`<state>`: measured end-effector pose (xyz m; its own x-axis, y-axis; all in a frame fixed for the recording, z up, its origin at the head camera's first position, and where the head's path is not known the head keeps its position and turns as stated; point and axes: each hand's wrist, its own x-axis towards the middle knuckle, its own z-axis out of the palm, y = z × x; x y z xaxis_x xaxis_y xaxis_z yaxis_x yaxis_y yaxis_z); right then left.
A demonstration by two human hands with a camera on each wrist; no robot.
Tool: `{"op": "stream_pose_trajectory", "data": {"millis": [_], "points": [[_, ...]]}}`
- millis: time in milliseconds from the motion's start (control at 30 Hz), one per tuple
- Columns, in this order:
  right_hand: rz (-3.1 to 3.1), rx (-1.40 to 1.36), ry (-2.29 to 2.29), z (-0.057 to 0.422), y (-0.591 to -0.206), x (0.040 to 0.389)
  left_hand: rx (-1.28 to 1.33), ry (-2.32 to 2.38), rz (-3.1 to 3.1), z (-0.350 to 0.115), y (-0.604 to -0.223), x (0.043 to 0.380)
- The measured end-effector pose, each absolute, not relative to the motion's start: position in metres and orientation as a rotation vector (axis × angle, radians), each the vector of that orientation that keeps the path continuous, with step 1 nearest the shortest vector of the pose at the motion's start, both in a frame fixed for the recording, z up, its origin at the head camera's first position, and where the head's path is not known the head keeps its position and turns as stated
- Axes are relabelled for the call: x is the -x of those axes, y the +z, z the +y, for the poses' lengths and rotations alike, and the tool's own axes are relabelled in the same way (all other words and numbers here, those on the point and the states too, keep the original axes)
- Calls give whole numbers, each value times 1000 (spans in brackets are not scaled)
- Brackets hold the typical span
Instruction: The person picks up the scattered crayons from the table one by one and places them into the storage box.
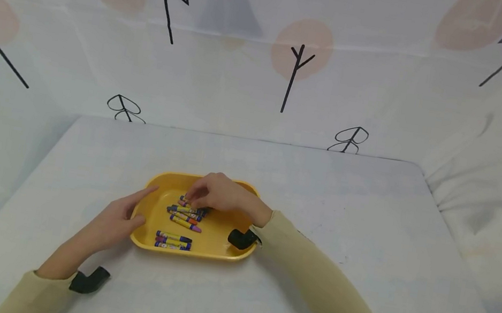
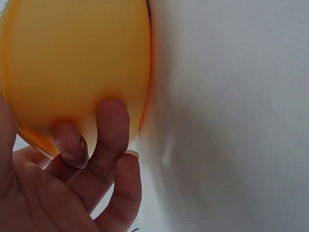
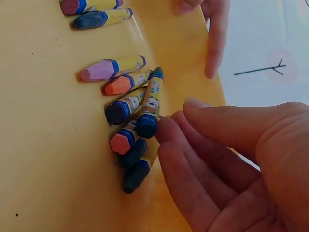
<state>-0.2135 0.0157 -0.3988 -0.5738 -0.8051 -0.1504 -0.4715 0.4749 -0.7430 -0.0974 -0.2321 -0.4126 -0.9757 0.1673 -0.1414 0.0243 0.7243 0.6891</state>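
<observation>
A shallow yellow tray holds several crayons with yellow-and-blue wrappers. My left hand grips its left end, the thumb over the rim and curled fingers against the outer wall. Over the far part of the tray is my right hand, thumb and fingertips apart with nothing pinched between them. Its fingertips come right beside a dark-tipped crayon lying across the others in a loose pile. An orange crayon and a lilac crayon lie in the same group.
A smaller row of crayons lies side by side near the tray's front wall. Black elbow-shaped pieces are worn at both wrists. The tray stands on a table with a pale cloth, and a patterned white curtain hangs behind.
</observation>
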Motion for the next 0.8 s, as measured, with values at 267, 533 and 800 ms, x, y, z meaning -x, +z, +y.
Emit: {"op": "stream_pose_trajectory", "data": {"millis": [267, 533, 800], "points": [[2233, 1049, -991, 19, -398, 211, -182, 1006, 2775, -235, -416, 94], [2223, 1072, -1126, 43, -380, 207, -267, 980, 2834, -239, -417, 94], [2333, 969, -1233, 102, -373, 203, -245, 995, 2967, -250, -411, 91]]}}
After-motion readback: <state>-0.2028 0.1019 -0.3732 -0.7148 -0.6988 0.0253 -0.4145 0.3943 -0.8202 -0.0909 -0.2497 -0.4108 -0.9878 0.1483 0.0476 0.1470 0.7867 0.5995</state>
